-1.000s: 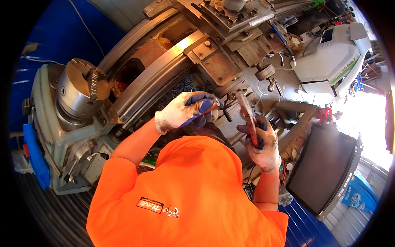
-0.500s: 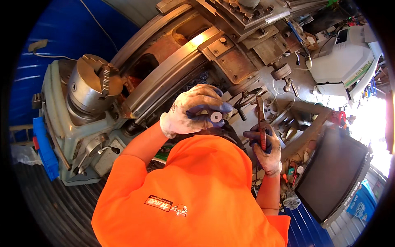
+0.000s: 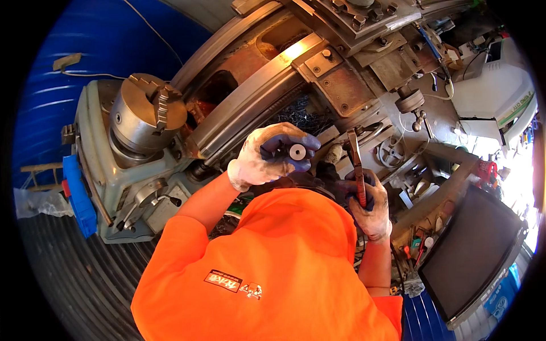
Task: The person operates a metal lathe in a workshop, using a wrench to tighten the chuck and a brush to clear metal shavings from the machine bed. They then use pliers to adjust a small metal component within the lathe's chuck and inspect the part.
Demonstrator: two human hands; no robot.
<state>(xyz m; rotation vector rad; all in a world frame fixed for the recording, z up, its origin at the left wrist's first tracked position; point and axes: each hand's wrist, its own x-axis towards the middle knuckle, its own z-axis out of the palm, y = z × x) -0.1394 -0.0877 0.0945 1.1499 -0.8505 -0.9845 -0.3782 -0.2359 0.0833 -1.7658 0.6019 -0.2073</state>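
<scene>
My left hand (image 3: pixel 267 154), in a stained white and blue work glove, is closed round a small round metal part with a hole in its centre (image 3: pixel 297 152). The holed end face points up; the rest is hidden by the fingers. To the right, my gloved right hand (image 3: pixel 371 209) grips a long narrow tool with a metal upper end and a reddish handle (image 3: pixel 358 170). It stands nearly upright, edge-on, so its exact kind cannot be told. The two hands are apart in front of my orange shirt.
Beyond my hands runs a lathe bed (image 3: pixel 250 96), with a three-jaw chuck (image 3: pixel 136 122) on the left and a carriage (image 3: pixel 347 85) on the right. Metal shavings (image 3: pixel 298 113) lie under the bed. A dark screen panel (image 3: pixel 472 250) stands at the right; a handwheel (image 3: pixel 391 152) is behind.
The view has shifted, so the lathe appears farther right. Both hands keep their holds; the round part now sits a little higher, and the tool's top leans slightly more left.
</scene>
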